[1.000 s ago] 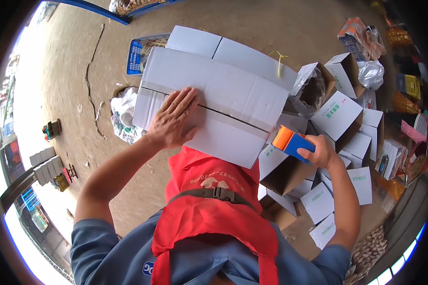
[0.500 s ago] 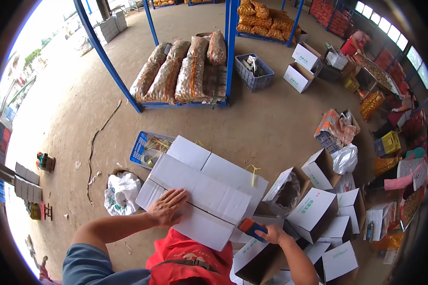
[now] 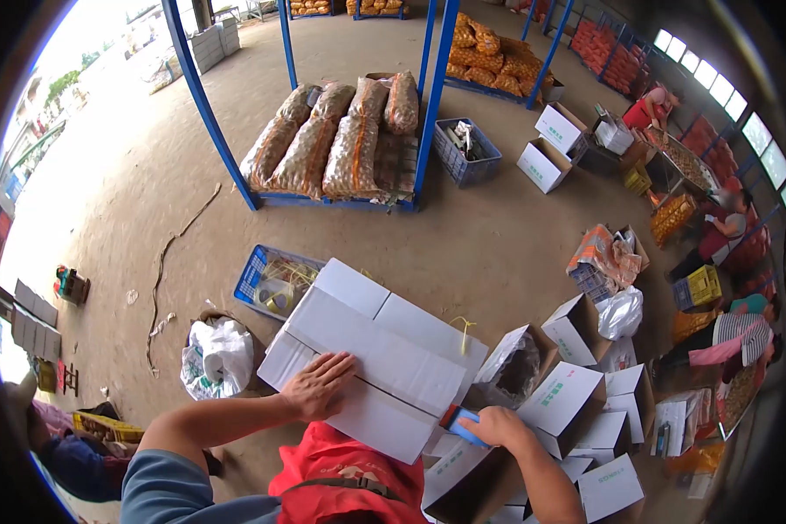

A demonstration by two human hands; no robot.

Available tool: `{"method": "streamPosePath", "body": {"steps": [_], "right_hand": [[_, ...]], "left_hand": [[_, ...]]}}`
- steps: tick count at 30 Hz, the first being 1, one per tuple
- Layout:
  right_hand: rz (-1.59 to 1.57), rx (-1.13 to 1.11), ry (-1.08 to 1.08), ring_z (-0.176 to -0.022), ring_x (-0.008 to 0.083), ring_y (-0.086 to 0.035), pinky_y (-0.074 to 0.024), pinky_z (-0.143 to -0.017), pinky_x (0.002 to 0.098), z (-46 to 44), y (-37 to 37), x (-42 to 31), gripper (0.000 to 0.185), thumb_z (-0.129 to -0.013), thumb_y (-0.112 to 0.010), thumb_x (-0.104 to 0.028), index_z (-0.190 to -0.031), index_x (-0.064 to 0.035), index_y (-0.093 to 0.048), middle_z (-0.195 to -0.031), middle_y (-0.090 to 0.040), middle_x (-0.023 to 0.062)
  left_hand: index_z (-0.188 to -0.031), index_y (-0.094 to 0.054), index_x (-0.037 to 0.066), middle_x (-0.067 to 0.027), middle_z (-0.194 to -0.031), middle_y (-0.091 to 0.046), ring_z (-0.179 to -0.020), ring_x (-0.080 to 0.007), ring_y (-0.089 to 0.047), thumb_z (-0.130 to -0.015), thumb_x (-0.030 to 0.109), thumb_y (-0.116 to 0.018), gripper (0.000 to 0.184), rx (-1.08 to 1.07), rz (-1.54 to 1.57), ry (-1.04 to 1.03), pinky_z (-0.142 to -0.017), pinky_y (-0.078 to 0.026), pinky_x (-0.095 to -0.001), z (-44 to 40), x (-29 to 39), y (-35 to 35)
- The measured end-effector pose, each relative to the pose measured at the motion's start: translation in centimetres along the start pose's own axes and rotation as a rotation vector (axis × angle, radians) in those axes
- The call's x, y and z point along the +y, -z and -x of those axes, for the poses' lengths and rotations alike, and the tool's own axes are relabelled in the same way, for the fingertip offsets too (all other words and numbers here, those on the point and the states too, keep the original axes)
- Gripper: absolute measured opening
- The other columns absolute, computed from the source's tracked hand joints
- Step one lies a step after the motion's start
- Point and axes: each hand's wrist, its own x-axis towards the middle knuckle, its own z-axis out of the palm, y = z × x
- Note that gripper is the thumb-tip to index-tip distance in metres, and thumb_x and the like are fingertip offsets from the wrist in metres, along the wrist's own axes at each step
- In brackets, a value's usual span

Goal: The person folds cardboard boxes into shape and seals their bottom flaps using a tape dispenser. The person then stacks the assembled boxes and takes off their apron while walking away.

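Note:
A white cardboard box [image 3: 393, 336] lies in front of me with its flaps folded down, and a dark seam runs between them. My left hand [image 3: 321, 384] rests flat on the near flaps by the seam, fingers stretched out. At the box's right end, my right hand [image 3: 496, 428] is wrapped round a blue-and-orange tape dispenser [image 3: 465, 424]. Its orange front is at the box edge near the seam's end; I cannot tell whether it touches. Yellow string [image 3: 465, 330] hangs at the far right edge of the box.
A blue crate [image 3: 255, 278] stands behind the box, and a white sack [image 3: 218, 356] to its left. Several open white cartons [image 3: 563, 393] crowd the right. Ahead, filled mesh sacks [image 3: 351, 157] lie on a blue rack [image 3: 424, 131]. Co-workers [image 3: 747, 327] sit along the right; another person [image 3: 79, 458] is lower left.
The view has shifted slightly. My right hand has turned the tape dispenser a little at the box's right end. My left hand stays on the flaps. A person has come into view at lower left.

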Motion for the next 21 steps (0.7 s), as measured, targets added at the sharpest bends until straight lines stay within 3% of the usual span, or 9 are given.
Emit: {"method": "streamPosePath", "body": {"steps": [7, 10, 13, 14, 16, 18, 19, 20, 21], "right_hand": [[0.063, 0.057, -0.203, -0.093, 0.0334, -0.077, -0.0571, -0.091, 0.0441, 1.6, 1.2, -4.8, 0.064, -0.099, -0.055, -0.058, -0.088, -0.0007, -0.080, -0.076, -0.077, 0.0163], [0.041, 0.056, -0.280, -0.096, 0.0343, -0.077, -0.0592, -0.087, 0.0456, 1.8, 0.1, -6.1, 0.056, -0.097, -0.059, -0.053, -0.090, -0.0024, -0.082, -0.087, -0.079, 0.0194], [0.241, 0.268, -0.168, -0.095, 0.0305, -0.077, -0.0572, -0.091, 0.0427, -2.8, -9.9, -3.6, 0.047, -0.099, -0.055, -0.042, -0.091, -0.0038, -0.082, -0.085, -0.079, 0.0158], [0.308, 0.007, -0.130, -0.094, 0.0310, -0.078, -0.0574, -0.090, 0.0411, -2.9, -10.0, -5.0, 0.040, -0.097, -0.055, -0.035, -0.093, -0.0053, -0.082, -0.092, -0.080, 0.0148], [0.138, -0.296, -0.325, -0.092, 0.0322, -0.078, -0.0580, -0.087, 0.0393, -5.8, -10.9, -4.5, 0.040, -0.097, -0.055, -0.035, -0.096, -0.0055, -0.082, -0.096, -0.081, 0.0122], [0.158, -0.167, -0.233, -0.090, 0.0352, -0.078, -0.0589, -0.083, 0.0424, -7.5, -13.8, -0.6, 0.045, -0.097, -0.059, -0.042, -0.096, -0.0020, -0.081, -0.095, -0.080, 0.0164], [-0.199, 0.236, -0.417, -0.089, 0.0362, -0.078, -0.0590, -0.082, 0.0442, -7.5, -14.3, -0.3, 0.048, -0.096, -0.062, -0.045, -0.096, 0.0002, -0.080, -0.094, -0.079, 0.0192], [-0.564, 0.640, -0.582, -0.088, 0.0371, -0.078, -0.0592, -0.080, 0.0460, -7.9, -14.7, -0.6, 0.052, -0.094, -0.065, -0.047, -0.096, 0.0024, -0.080, -0.093, -0.079, 0.0219], [-0.771, 0.811, -0.614, -0.089, 0.0379, -0.078, -0.0587, -0.079, 0.0468, -8.0, -15.2, -1.1, 0.057, -0.091, -0.071, -0.049, -0.099, 0.0066, -0.078, -0.094, -0.078, 0.0263]], "left_hand": [[-0.161, -0.035, 0.001, -0.0194, -0.172, -0.027, -0.162, -0.0329, -0.019, -0.089, 0.040, -0.071, 0.089, 0.052, 0.019, -0.031, -0.132, -0.015, -0.0498, 0.3, -0.3, -1.0], [-0.161, -0.036, 0.001, -0.0196, -0.172, -0.027, -0.162, -0.0329, -0.019, -0.090, 0.040, -0.071, 0.088, 0.086, 0.024, -0.051, -0.132, -0.015, -0.0499, 0.5, -0.3, -0.9], [-0.160, -0.036, 0.002, -0.0194, -0.170, -0.031, -0.161, -0.0323, -0.023, -0.093, 0.039, -0.067, 0.083, 0.116, 0.038, -0.064, -0.132, -0.017, -0.0479, 1.0, 0.0, -0.9], [-0.161, -0.035, 0.002, -0.0194, -0.170, -0.030, -0.161, -0.0321, -0.023, -0.094, 0.040, -0.067, 0.084, 0.139, 0.032, -0.082, -0.132, -0.017, -0.0478, 0.6, -0.3, -0.9], [-0.151, -0.048, 0.000, -0.0200, -0.168, -0.035, -0.159, -0.0334, -0.028, -0.094, 0.035, -0.067, 0.070, 0.192, 0.063, -0.086, -0.132, -0.021, -0.0481, 0.7, -1.0, -0.8], [-0.134, -0.063, 0.002, -0.0209, -0.163, -0.042, -0.156, -0.0352, -0.034, -0.094, 0.028, -0.069, 0.048, 0.177, 0.186, -0.190, -0.130, -0.025, -0.0502, 0.5, -2.9, -1.5], [-0.120, -0.069, 0.005, -0.0223, -0.159, -0.046, -0.153, -0.0368, -0.038, -0.092, 0.021, -0.069, 0.032, 0.377, 0.306, -0.115, -0.128, -0.028, -0.0525, 1.2, -3.1, 0.5], [-0.123, -0.069, 0.008, -0.0223, -0.159, -0.046, -0.153, -0.0370, -0.039, -0.092, 0.020, -0.069, 0.033, 0.502, 0.284, 0.071, -0.128, -0.028, -0.0536, 1.5, -4.5, 1.6], [-0.122, -0.068, 0.006, -0.0231, -0.158, -0.047, -0.152, -0.0378, -0.040, -0.093, 0.020, -0.068, 0.032, 0.624, 0.270, 0.264, -0.126, -0.030, -0.0533, 1.9, -6.0, 3.0]]}}
